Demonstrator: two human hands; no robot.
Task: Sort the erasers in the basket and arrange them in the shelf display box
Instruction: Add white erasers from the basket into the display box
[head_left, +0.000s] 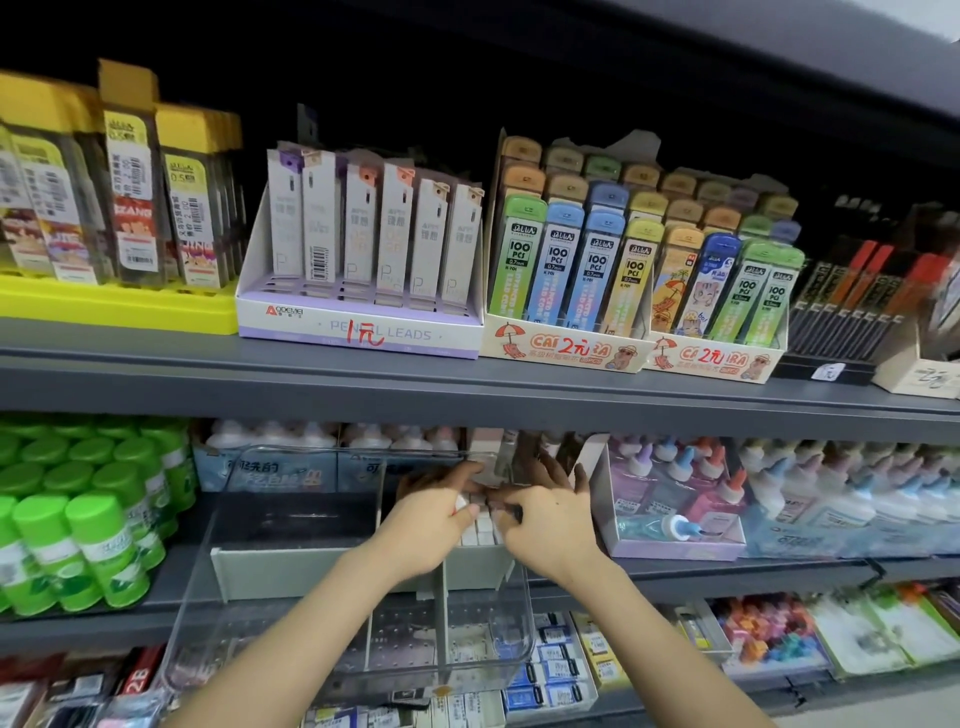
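A grey cardboard display box (270, 566) sits on the middle shelf, its left part dark and bare. White erasers (480, 530) stand in rows in its right compartment. A clear plastic basket (291, 613) hangs in front of the box, tilted against the shelf edge, and nothing shows inside it. My left hand (431, 519) has its fingers curled around white erasers at the top of the rows. My right hand (550, 514) pinches erasers from the right side, with the other fingers spread. Both hands meet over the rows and hide part of them.
Green glue bottles (78, 519) crowd the shelf to the left. A tray of pastel glue bottles (675, 499) stands just right of the box. The upper shelf (467, 384) holds pencil-lead display boxes. Packaged stationery fills the bottom shelf under the basket.
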